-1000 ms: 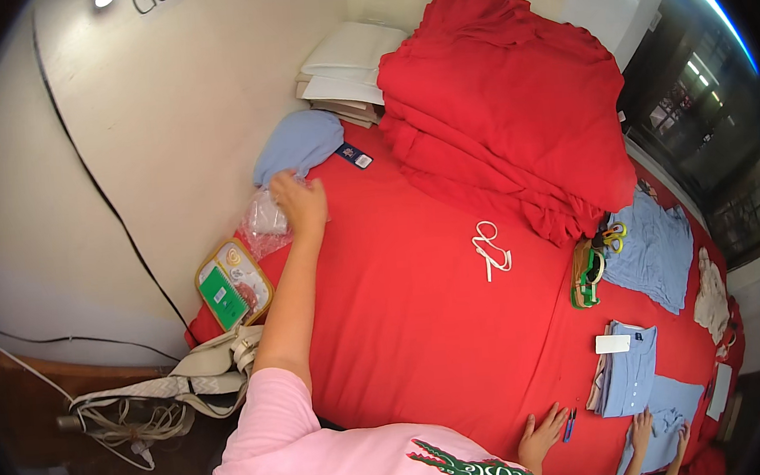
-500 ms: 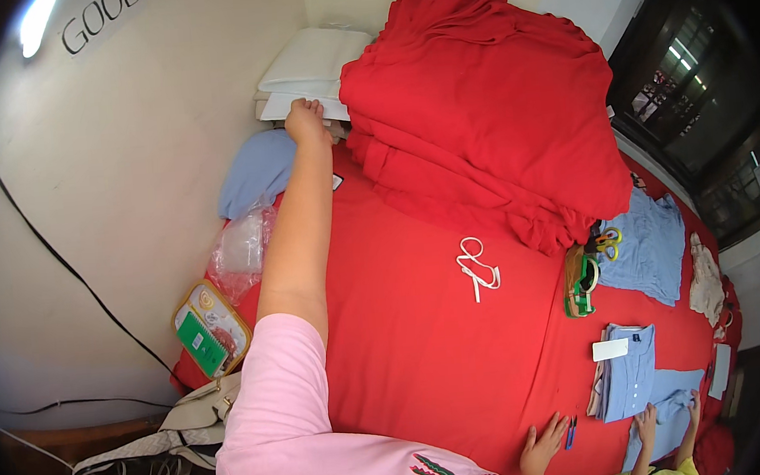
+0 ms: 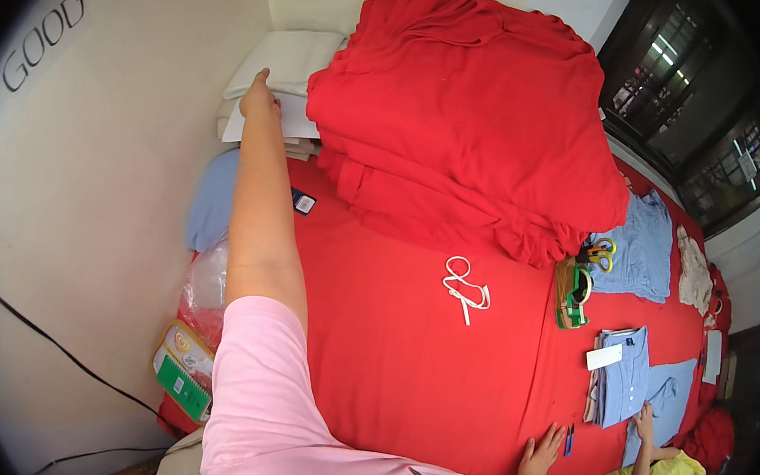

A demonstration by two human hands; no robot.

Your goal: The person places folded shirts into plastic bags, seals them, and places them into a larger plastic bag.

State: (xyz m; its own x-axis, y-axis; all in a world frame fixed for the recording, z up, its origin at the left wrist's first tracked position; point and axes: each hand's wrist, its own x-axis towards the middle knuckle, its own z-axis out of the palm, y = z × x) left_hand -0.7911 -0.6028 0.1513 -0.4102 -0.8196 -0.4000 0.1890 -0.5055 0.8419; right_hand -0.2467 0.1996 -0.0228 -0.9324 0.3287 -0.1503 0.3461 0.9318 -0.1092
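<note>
My left arm, in a pink sleeve, stretches forward to a stack of white plastic-wrapped packs (image 3: 292, 52) by the wall. There my left hand (image 3: 259, 98) is at the pack's edge, over a white sheet (image 3: 297, 113). Its fingers look curled, but what they hold, if anything, is hidden. My right hand (image 3: 540, 459) lies flat on the red cloth (image 3: 407, 360) with its fingers spread, holding nothing. Just beside it are blue pen-like tools (image 3: 569, 440). A dark tag (image 3: 303, 201) lies to the right of my left forearm.
A big red fabric pile (image 3: 468, 114) stands at the back. White cord (image 3: 466, 293), a green tape dispenser (image 3: 571, 298), yellow-handled scissors (image 3: 604, 254) and folded blue garments (image 3: 623, 379) lie rightward. Another person's hand (image 3: 645, 426) touches blue cloth. A yellow-edged tray (image 3: 162, 353) holds a green notebook (image 3: 183, 387).
The view has shifted, so the scene sits farther left. My left hand has moved slightly up along the white stack, uncovering more of the sheet. My right hand stays flat.
</note>
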